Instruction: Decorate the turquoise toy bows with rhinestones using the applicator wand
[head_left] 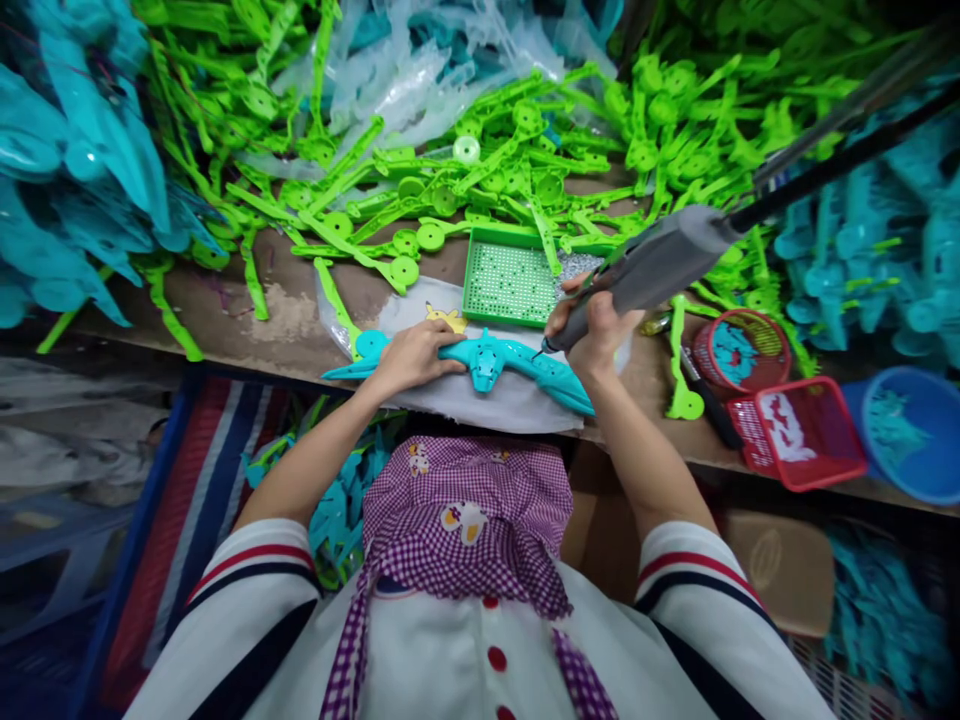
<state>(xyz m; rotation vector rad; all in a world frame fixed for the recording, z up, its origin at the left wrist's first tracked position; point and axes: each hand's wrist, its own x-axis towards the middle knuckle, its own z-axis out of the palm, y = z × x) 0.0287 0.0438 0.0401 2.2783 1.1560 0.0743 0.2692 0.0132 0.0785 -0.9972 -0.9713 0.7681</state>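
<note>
The left hand (411,357) lies flat with its fingers spread on a blue toy part (487,365), pressing it down on a white cloth (480,400) at the near edge of the counter (285,315). The right hand (592,325) is closed tight around a grey power screwdriver (645,270), and its tip touches the right end of the blue toy part.

The tip could slip off the screw and scratch the plastic, because the part is long and only its left end is held down. The right end could lift or turn under the push. The tip is also close to the fingers, so a slip could hurt. The black cord (840,160) going up from the tool could pull it sideways.

The screw itself is too small to see. The right hand hides where the tip meets the part. The green tray (510,285) behind seems to hold tiny screws, but they are only dots. The piles of green parts (480,170) run out of view at the far edge. What lies in the red baskets (795,425) at the right is hard to make out.
</note>
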